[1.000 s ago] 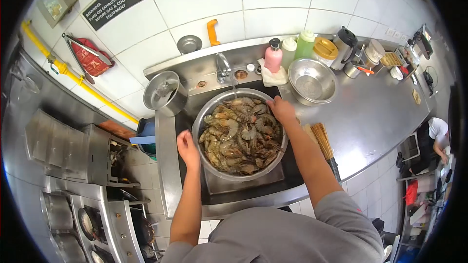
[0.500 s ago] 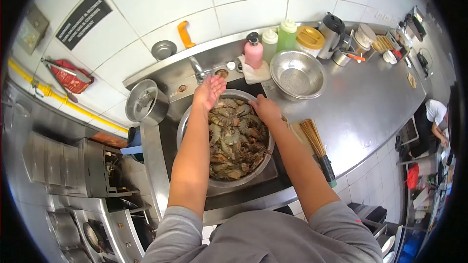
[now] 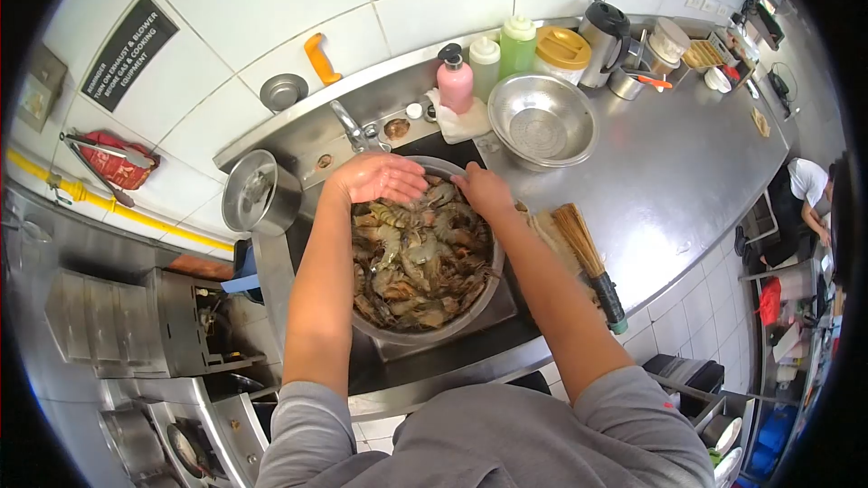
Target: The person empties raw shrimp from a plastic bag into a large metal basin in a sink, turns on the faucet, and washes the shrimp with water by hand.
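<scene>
In the head view, the round bowl (image 3: 425,337) of shrimp (image 3: 418,253) sits in the sink, directly in front of you, with no long axis to favour. Your left hand (image 3: 384,177), spread open and holding nothing visible, is nearer the shrimp, just below the faucet (image 3: 352,127); your right hand (image 3: 482,190) grasps the bowl's far right rim.

Passage over counter (image 3: 669,181) right of stick brush (image 3: 580,239); faucet (image 3: 349,125), colander (image 3: 542,122) stand beyond basin (image 3: 425,338); pot (image 3: 282,203) left.
</scene>
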### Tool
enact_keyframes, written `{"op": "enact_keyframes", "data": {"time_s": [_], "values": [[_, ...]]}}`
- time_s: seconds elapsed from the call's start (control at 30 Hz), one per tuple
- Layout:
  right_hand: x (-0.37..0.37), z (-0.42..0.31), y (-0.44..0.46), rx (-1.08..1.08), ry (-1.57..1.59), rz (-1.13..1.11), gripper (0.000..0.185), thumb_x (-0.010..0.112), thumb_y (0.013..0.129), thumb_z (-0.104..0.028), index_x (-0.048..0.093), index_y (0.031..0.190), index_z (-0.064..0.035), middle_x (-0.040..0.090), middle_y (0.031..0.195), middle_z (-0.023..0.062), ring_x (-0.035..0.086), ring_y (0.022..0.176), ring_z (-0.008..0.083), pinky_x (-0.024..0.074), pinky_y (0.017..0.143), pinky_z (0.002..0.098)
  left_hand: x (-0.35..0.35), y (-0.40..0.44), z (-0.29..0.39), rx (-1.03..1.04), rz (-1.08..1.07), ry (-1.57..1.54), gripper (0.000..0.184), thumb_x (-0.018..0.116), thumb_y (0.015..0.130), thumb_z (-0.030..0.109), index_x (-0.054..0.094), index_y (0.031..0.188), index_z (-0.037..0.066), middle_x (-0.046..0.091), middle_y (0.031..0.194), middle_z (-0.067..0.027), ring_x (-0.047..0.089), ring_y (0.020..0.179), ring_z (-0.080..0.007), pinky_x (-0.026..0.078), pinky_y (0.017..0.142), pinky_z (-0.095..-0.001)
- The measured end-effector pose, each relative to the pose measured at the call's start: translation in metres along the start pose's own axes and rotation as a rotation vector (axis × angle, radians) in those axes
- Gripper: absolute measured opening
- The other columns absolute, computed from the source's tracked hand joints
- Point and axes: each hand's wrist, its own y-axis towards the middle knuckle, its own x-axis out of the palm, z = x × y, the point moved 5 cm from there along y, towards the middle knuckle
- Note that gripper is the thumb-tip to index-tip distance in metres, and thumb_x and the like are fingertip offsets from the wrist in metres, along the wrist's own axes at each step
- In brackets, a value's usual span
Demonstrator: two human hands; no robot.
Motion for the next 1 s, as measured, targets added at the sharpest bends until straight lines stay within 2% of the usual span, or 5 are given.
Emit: {"op": "enact_keyframes", "data": {"time_s": [0.17, 0.27, 0.43, 0.63, 1.0], "values": [[0.0, 0.0, -0.001, -0.014, -0.009, -0.019, 0.047, 0.057, 0.095, -0.05, 0.055, 0.098, -0.004, 0.07, 0.087, 0.0206, 0.068, 0.086, 0.0412, 0.0538, 0.074, 0.0525, -0.021, -0.001, 0.001, 0.035, 0.386, 0.459, 0.039, 0.057, 0.1, 0.027, 0.059, 0.126, -0.002, 0.068, 0.114, -0.0146, 0.066, 0.1, -0.0217, 0.056, 0.086, -0.0362], [0.003, 0.002, 0.002, -0.015, -0.008, -0.025, 0.047, 0.056, 0.096, -0.051, 0.055, 0.099, -0.0042, 0.07, 0.088, 0.0207, 0.068, 0.087, 0.0418, 0.0535, 0.074, 0.0528, -0.048, 0.0, 0.01, 0.334, 0.615, 0.047, 0.032, 0.053, 0.1, 0.02, 0.06, 0.122, -0.001, 0.069, 0.104, -0.0133, 0.066, 0.089, -0.0231, 0.057, 0.081, -0.0366], [-0.002, -0.001, 0.001, 0.004, -0.01, -0.044, 0.047, 0.055, 0.096, -0.052, 0.054, 0.101, -0.0053, 0.069, 0.091, 0.021, 0.068, 0.088, 0.0416, 0.0531, 0.074, 0.0531, -0.005, -0.002, -0.008, 0.143, 0.036, 0.008, 0.044, 0.047, 0.104, 0.028, 0.054, 0.13, -0.007, 0.064, 0.126, -0.0228, 0.066, 0.111, -0.0311, 0.054, 0.097, -0.0404], [-0.002, -0.001, -0.001, 0.011, -0.011, -0.052, 0.047, 0.054, 0.096, -0.052, 0.054, 0.101, -0.0051, 0.069, 0.093, 0.0218, 0.067, 0.093, 0.0412, 0.0529, 0.077, 0.0522, -0.036, 0.003, -0.009, 0.311, 0.431, -0.076, 0.041, 0.046, 0.104, 0.024, 0.055, 0.129, -0.008, 0.065, 0.125, -0.0236, 0.066, 0.113, -0.0324, 0.053, 0.098, -0.041], [-0.004, -0.003, -0.001, 0.011, -0.023, -0.059, 0.048, 0.054, 0.096, -0.052, 0.055, 0.1, -0.0049, 0.07, 0.094, 0.0218, 0.067, 0.093, 0.0417, 0.0527, 0.079, 0.053, -0.052, 0.004, -0.016, 0.232, 0.412, -0.074, 0.036, 0.048, 0.101, 0.02, 0.06, 0.12, -0.008, 0.068, 0.116, -0.0226, 0.069, 0.104, -0.0306, 0.056, 0.091, -0.0401]]}}
